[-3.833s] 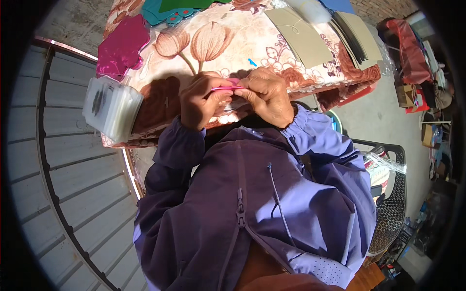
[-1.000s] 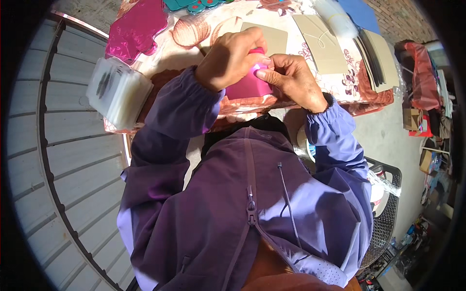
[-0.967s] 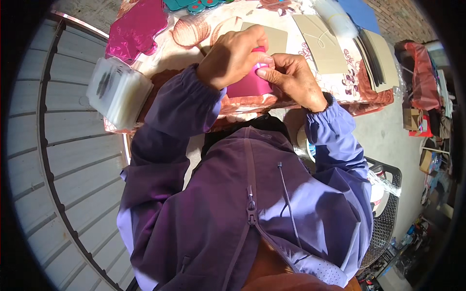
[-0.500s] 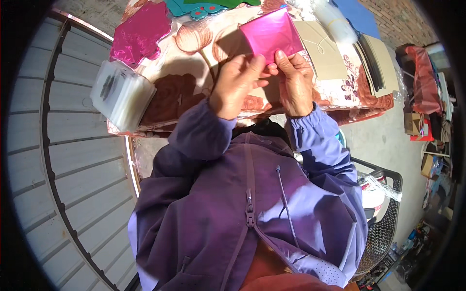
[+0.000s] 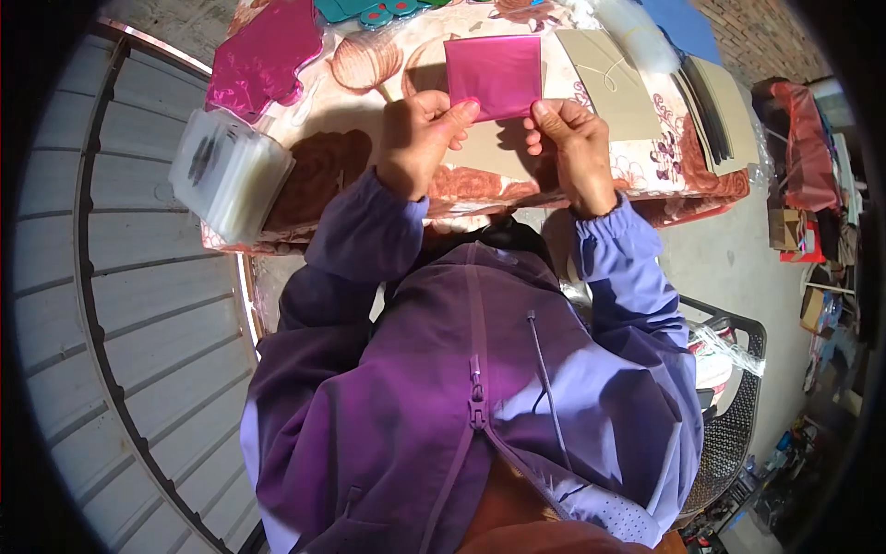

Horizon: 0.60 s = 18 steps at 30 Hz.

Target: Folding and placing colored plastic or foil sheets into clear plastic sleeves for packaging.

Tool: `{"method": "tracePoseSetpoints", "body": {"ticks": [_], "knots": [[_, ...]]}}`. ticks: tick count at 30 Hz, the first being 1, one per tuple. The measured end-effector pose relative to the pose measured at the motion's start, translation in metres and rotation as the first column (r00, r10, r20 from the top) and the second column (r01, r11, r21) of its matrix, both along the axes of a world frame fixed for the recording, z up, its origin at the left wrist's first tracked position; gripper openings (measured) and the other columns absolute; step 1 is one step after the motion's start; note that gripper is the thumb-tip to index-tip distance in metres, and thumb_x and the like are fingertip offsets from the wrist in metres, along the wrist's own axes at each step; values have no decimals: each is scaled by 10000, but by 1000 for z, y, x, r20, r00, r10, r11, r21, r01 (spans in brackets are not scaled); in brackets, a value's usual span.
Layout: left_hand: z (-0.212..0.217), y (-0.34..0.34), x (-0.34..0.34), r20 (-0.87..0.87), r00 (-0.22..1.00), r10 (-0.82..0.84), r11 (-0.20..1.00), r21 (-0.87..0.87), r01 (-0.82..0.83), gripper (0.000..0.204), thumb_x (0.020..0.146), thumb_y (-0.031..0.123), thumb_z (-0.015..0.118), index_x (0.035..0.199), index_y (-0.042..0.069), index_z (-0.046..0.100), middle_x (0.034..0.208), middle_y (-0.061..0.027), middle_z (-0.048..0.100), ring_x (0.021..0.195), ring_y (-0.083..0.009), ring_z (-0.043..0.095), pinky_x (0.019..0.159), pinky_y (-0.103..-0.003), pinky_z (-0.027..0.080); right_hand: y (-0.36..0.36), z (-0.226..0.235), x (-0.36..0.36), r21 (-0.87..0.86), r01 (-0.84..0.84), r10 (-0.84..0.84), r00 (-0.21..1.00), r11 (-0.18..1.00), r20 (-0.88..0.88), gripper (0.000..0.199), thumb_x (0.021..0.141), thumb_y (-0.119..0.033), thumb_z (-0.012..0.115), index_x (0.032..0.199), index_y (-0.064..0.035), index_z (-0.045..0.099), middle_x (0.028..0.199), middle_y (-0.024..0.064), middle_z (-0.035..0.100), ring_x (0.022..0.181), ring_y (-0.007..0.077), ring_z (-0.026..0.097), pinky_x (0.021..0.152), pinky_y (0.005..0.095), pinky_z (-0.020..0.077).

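Observation:
A shiny magenta square packet [image 5: 496, 76], flat and foil-like, is held up between both my hands above the table. My left hand [image 5: 418, 134] pinches its lower left corner between thumb and fingers. Its lower right corner is gripped by my right hand [image 5: 574, 148], thumb on top. Below them a tan cardboard sheet [image 5: 484, 152] lies on the table, partly hidden by my hands. Another cardboard sheet [image 5: 609, 88], with a loop of pale string on it, rests just right of the packet.
A flowered cloth covers the table [image 5: 420, 83]. At its left lie a crinkled magenta foil piece [image 5: 263, 60] and a stack of clear plastic sleeves [image 5: 231, 175]. Teal shapes [image 5: 374, 14] are at the far edge. Boards [image 5: 724, 120] stand at the right, near a clear plastic roll [image 5: 637, 37].
The magenta packet has turned from tilted to nearly square-on and shifted slightly left. My hands have moved apart, and my left hand now grips its lower left corner.

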State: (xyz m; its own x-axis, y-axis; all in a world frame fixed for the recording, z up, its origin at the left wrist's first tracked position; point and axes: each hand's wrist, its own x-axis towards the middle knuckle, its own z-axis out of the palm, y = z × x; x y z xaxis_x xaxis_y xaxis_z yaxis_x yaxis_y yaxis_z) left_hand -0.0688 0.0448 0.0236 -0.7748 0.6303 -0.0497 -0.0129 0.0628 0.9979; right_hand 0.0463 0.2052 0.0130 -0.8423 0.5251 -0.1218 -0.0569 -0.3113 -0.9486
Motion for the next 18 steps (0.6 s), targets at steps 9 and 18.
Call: {"method": "tracePoseSetpoints", "body": {"ticks": [9, 18], "knots": [[-9, -2, -24, -145, 979, -144, 973, -200, 114, 267, 859, 247, 717, 850, -16, 673, 719, -39, 637, 636, -93, 568, 574, -236, 459, 26, 0, 2, 303, -225, 176, 968, 926, 178, 61, 875, -48, 668, 820, -22, 674, 691, -9, 623, 596, 62, 535, 547, 216, 422], [-44, 2, -24, -519, 845, -129, 951, -307, -43, 335, 804, 175, 769, 1004, -58, 635, 716, -78, 668, 634, -126, 605, 567, -267, 488, 15, -18, 1, 451, -256, 67, 917, 855, 394, 81, 820, -43, 673, 749, -11, 695, 613, 9, 624, 572, 51, 541, 512, 234, 424]]}}
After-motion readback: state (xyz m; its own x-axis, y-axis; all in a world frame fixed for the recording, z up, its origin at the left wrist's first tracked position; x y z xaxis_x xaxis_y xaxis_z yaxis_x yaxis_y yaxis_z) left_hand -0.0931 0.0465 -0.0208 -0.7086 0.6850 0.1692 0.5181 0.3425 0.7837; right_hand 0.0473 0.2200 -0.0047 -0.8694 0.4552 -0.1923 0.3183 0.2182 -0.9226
